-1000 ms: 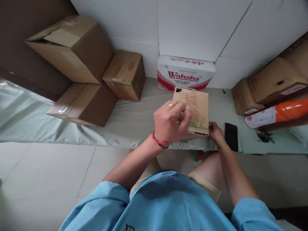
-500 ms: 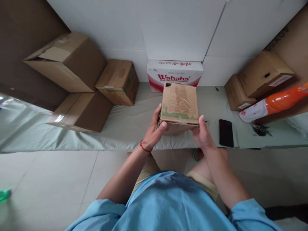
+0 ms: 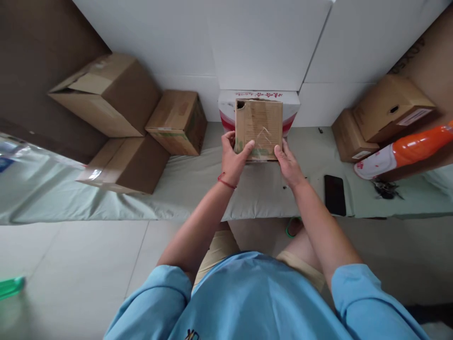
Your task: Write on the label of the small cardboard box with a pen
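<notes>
A small brown cardboard box (image 3: 259, 127) with clear tape over its top is held out over the pale green covered surface (image 3: 198, 184), in front of a white and red "Wahaha" carton (image 3: 288, 101) at the wall. My left hand (image 3: 234, 158) grips the box's left side, thumb on top, a red string on the wrist. My right hand (image 3: 288, 163) holds the box's right lower edge. Both arms are stretched forward.
Three brown cartons are stacked at the left: an open one (image 3: 106, 94), a smaller one (image 3: 179, 120) and a flat one (image 3: 127, 163). A black phone (image 3: 334, 194) lies to the right, with more cartons (image 3: 387, 115), an orange and white bottle (image 3: 406, 153) and keys (image 3: 384, 189).
My left hand left the box top and took its left side. Both hands have since moved the box away from me, toward the Wahaha carton at the wall.
</notes>
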{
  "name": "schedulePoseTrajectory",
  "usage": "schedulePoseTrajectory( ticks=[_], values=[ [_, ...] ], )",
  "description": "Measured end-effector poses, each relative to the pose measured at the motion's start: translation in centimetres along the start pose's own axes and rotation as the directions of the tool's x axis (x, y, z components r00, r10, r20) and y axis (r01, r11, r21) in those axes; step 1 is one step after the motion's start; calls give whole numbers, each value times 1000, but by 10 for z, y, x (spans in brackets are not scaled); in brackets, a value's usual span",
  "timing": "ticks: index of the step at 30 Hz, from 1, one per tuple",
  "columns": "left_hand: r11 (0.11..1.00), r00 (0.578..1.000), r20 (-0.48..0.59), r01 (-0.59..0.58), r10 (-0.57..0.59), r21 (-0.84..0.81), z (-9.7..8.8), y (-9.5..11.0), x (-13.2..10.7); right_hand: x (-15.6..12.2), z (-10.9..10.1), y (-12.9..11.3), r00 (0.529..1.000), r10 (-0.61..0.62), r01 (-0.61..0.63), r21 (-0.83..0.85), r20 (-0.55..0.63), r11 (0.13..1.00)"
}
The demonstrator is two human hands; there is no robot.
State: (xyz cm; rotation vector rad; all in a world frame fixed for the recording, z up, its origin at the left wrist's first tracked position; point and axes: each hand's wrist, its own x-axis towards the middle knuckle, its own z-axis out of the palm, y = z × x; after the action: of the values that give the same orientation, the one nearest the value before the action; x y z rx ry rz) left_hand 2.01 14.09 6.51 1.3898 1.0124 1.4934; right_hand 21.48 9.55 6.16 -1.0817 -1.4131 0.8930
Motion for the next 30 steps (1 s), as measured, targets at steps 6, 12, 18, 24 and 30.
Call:
schedulePoseTrajectory(
  ticks=[6,12,18,24,30],
  values=[
    [999,1000,8,26,-27,33,-11,10,-7,-70,-70,22,907,141,-342,-501,-397,795],
    [998,998,48,-40,38,43,-1,10,-40,-176,-142,58,566,131,-815,-528,-814,241],
    [999,1000,11,-20,19,42,10,8,-62,-195,-147,55,573,212,-819,-554,-792,148],
    [986,986,-64,159,-156,45,12,3,-81,-170,-158,48,458,332,-880,-474,-825,36],
    [895,905,-12,418,-425,-156,15,18,-99,-161,-168,46,425,340,-900,-433,-839,57]
  ],
)
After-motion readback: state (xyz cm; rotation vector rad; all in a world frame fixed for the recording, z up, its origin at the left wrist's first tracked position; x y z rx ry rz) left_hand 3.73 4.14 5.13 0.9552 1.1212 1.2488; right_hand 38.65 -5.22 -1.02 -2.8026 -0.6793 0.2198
